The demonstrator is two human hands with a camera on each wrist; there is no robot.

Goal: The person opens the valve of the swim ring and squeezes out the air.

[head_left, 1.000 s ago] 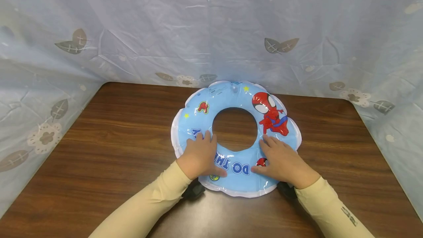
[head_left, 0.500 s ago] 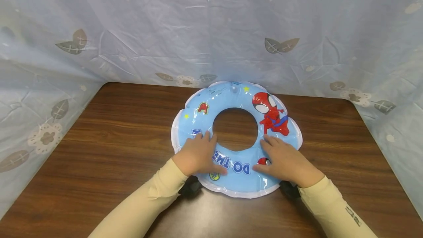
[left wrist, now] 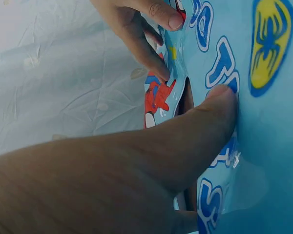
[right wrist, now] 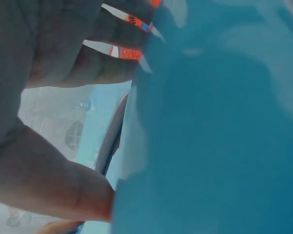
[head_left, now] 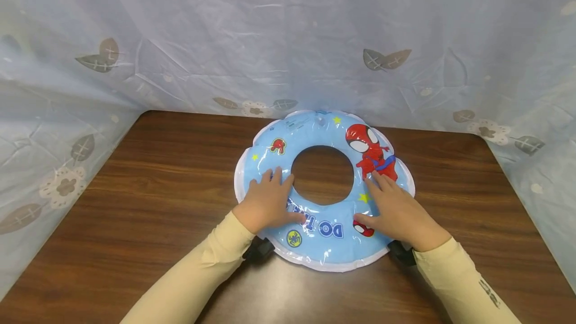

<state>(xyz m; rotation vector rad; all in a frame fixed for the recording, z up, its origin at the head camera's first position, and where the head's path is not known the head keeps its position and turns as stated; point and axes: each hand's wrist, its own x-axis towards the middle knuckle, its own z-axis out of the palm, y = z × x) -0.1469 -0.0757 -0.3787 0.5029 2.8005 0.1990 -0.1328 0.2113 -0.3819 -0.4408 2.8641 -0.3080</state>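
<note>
A light-blue inflatable swim ring (head_left: 310, 136) with a white scalloped edge lies flat on the wooden table, puffed with air. Red cartoon figures, yellow stars and blue lettering decorate it. My left hand (head_left: 266, 204) rests on its near left part, fingers spread, the thumb lying over the lettering. On the near right part my right hand (head_left: 402, 214) touches the ring with straight, spread fingers beside the red figure. Both thumbs press on the plastic in the wrist views, the left thumb (left wrist: 205, 117) on the letters. A small clear valve (head_left: 320, 121) shows at the far side.
The dark wooden table (head_left: 148, 204) reaches out on both sides of the ring. A pale curtain (head_left: 202, 39) with leaf and flower prints hangs behind and at the sides, close to the ring's far edge. Black wrist gear (head_left: 258, 250) sits under each wrist.
My right hand has slid slightly right and outward, uncovering a yellow star. My left hand has shifted a little up and left, baring the yellow spider emblem. The ring has hardly moved.
</note>
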